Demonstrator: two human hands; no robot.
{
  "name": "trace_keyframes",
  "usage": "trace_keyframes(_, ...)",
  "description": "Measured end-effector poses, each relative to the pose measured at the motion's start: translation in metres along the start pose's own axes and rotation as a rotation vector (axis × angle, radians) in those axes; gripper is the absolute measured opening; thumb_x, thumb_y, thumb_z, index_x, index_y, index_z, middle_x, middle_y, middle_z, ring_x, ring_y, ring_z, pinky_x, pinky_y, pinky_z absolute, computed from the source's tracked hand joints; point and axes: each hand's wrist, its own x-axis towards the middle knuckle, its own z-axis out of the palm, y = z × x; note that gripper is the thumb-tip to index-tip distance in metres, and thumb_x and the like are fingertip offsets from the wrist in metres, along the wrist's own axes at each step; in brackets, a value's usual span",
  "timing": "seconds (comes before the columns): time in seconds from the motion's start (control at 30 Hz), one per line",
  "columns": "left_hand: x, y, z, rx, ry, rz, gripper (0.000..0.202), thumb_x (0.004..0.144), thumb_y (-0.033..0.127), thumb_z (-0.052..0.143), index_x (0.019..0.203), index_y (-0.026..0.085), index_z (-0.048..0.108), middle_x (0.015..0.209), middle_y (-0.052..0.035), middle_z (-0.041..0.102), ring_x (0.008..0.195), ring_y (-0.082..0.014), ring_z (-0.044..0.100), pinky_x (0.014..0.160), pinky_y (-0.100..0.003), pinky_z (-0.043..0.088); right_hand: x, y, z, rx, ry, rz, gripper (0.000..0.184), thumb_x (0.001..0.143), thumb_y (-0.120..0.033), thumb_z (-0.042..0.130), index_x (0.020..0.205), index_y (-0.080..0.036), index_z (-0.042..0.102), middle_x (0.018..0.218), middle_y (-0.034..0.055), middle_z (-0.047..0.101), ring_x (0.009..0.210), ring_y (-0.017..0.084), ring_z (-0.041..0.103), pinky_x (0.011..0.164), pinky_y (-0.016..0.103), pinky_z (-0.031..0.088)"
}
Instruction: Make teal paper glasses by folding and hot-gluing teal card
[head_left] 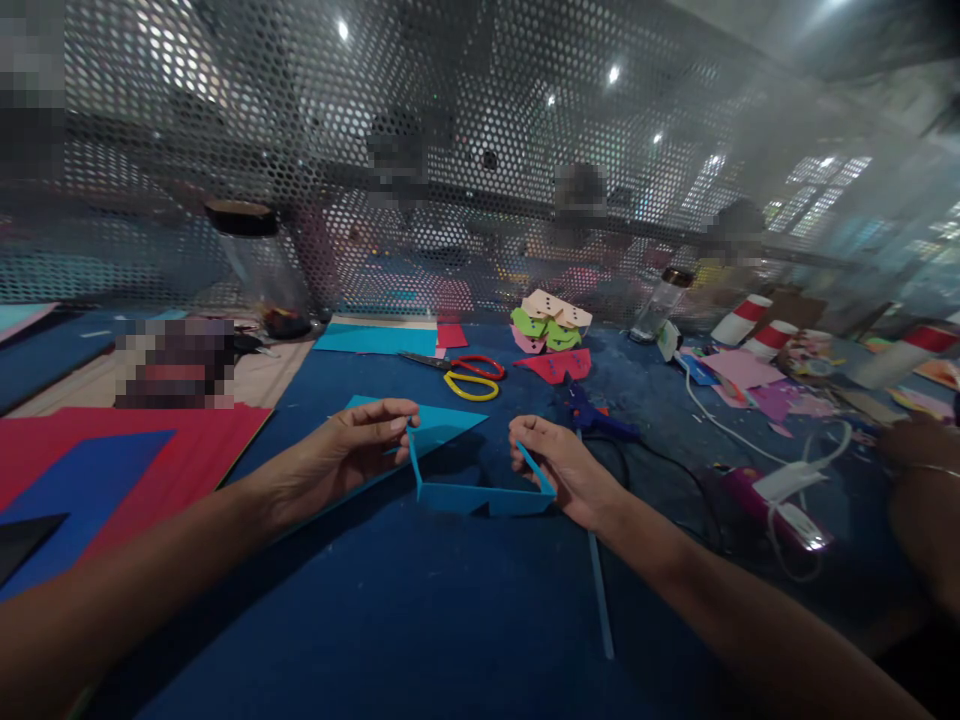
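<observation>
Bare forearms (705, 580) reach in from near left and right; left hand (367, 440) and right hand (561, 465) each pinch one end of a folded blue paper strip (448, 496), nearer than the scissors (448, 365).

It's looking like a craft workshop here: scissors (450, 366), a glue gun (600, 420) and paper scraps (780, 400) are lying about.

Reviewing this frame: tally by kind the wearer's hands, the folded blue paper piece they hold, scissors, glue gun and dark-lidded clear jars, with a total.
Wearer's hands: 2 (left hand, right hand)
Held folded blue paper piece: 1
Scissors: 1 pair
Glue gun: 1
Dark-lidded clear jars: 2 (left jar, right jar)
Total: 7
</observation>
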Motion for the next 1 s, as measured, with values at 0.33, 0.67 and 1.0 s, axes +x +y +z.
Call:
trace_keyframes(0.33, 0.003, -0.001, -0.006, 0.080, -0.030, 0.023, 0.019, 0.076, 0.007, 0.085, 0.092, 0.017, 0.082, 0.089, -0.0058, 0.078, 0.071, -0.0127, 0.071, 0.069, -0.020, 0.063, 0.000, -0.001, 0.001, -0.002, 0.005, 0.001, 0.038, 0.065, -0.039, 0.094, 0.082, -0.018, 0.067, 0.075, -0.0028, 0.059, 0.066, 0.010, 0.054, 0.065, 0.024, 0.044)
trace_keyframes(0.67, 0.007, -0.002, -0.011, 0.119, -0.080, 0.046, 0.024, 0.068, 0.021, 0.095, 0.088, 0.016, 0.082, 0.078, -0.0032, 0.073, 0.070, -0.0121, 0.068, 0.071, -0.021, 0.061, -0.001, -0.002, 0.002, -0.011, 0.016, 0.007, 0.038, 0.065, -0.039, 0.095, 0.082, -0.018, 0.068, 0.076, -0.0027, 0.060, 0.066, 0.010, 0.054, 0.065, 0.024, 0.045)
trace_keyframes(1.0, 0.008, -0.003, -0.012, 0.184, -0.119, 0.078, 0.020, 0.072, 0.027, 0.093, 0.086, 0.018, 0.081, 0.075, -0.0023, 0.070, 0.071, -0.0127, 0.065, 0.073, -0.024, 0.059, -0.001, -0.002, 0.002, -0.017, 0.006, 0.000, 0.036, 0.067, -0.038, 0.094, 0.082, -0.019, 0.068, 0.075, -0.0029, 0.059, 0.066, 0.011, 0.055, 0.066, 0.025, 0.045)
